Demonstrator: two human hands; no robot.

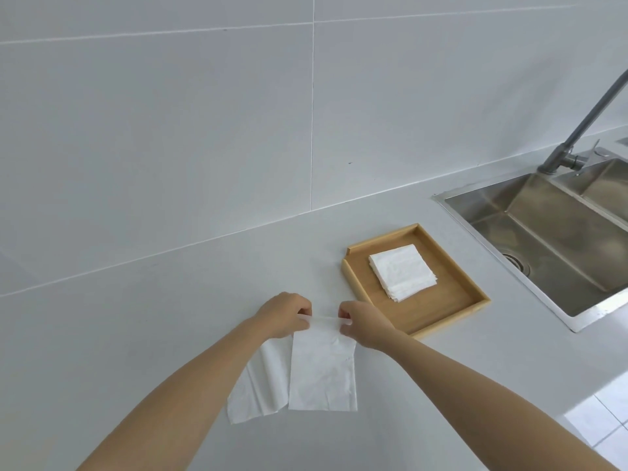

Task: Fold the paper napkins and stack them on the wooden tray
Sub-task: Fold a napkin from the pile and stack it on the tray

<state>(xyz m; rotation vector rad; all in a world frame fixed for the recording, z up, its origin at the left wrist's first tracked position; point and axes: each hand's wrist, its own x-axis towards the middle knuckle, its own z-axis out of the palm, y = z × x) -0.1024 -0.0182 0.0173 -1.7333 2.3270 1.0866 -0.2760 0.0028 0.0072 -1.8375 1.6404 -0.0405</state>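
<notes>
A white paper napkin (323, 368) hangs lifted above the white counter. My left hand (285, 314) pinches its top left corner and my right hand (365, 322) pinches its top right corner, so the top edge is stretched between them. A second napkin (256, 389) lies flat on the counter under and to the left of the held one, partly hidden by my left forearm. The wooden tray (438, 311) sits to the right of my hands, with a stack of folded white napkins (402, 271) in its far half.
A steel sink (557, 239) is set in the counter right of the tray, with a faucet (584, 120) at its back. A tiled wall (204, 130) rises behind the counter. The counter's front edge and floor tiles (605, 419) show at lower right.
</notes>
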